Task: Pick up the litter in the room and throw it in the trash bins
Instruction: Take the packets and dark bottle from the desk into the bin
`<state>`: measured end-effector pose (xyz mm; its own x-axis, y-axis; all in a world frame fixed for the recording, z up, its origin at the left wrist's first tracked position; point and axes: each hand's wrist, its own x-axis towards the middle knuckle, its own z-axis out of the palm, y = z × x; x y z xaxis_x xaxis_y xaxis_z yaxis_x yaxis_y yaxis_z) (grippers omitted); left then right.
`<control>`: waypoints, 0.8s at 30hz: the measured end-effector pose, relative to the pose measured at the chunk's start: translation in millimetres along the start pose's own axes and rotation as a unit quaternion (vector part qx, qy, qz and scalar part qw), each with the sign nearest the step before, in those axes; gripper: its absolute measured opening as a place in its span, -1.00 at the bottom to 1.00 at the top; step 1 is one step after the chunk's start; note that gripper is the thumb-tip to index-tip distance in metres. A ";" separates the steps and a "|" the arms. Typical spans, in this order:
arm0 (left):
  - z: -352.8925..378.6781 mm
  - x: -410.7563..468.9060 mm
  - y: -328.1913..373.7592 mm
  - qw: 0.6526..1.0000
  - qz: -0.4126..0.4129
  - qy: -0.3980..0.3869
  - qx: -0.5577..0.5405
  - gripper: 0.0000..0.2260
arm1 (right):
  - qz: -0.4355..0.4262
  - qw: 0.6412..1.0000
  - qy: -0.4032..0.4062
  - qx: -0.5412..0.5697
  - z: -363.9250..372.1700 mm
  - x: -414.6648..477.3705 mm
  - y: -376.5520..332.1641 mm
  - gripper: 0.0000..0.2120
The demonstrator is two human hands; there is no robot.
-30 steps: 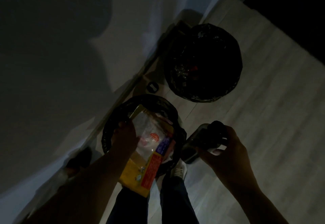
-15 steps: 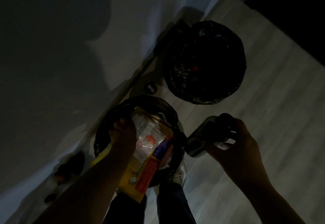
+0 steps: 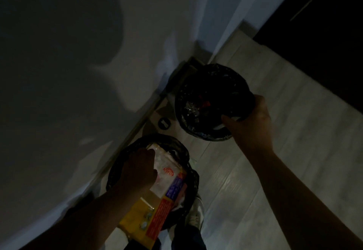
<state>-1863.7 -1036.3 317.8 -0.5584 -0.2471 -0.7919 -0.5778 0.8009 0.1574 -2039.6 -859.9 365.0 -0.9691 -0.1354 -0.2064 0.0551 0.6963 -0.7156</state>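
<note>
The room is dim. Two bins lined with black bags stand on the floor by the wall. My left hand (image 3: 138,168) grips a yellow, white and red plastic package (image 3: 165,189) over the near bin (image 3: 117,163). The package's lower end sticks out past the rim toward me. My right hand (image 3: 249,118) reaches over the far bin (image 3: 196,84) at its right rim, closed around a dark bottle (image 3: 248,100) that blends with the black liner. Crumpled litter (image 3: 193,108) lies inside the far bin.
A white wall (image 3: 98,53) runs along the left with a skirting edge. Pale wood-look floor (image 3: 275,151) lies to the right. A small dark round object (image 3: 163,123) sits on the floor between the bins. My shoe (image 3: 194,216) is below the near bin.
My right hand has carried the dark bottle up and away from the near bin to the far bin's rim. My left hand has pushed the package further over the near bin.
</note>
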 end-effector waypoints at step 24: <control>-39.6 -11.4 3.8 0.986 0.103 0.127 -0.018 -0.53 | 0.035 0.985 -0.080 -0.149 16.9 20.3 20.3 -0.57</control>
<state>-1883.1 -1052.1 350.8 -0.7945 -0.2143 -0.5682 -0.4548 0.8301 0.3228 -2054.1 -860.5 335.1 -0.9136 -0.1727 -0.3682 0.0241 0.8809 -0.4728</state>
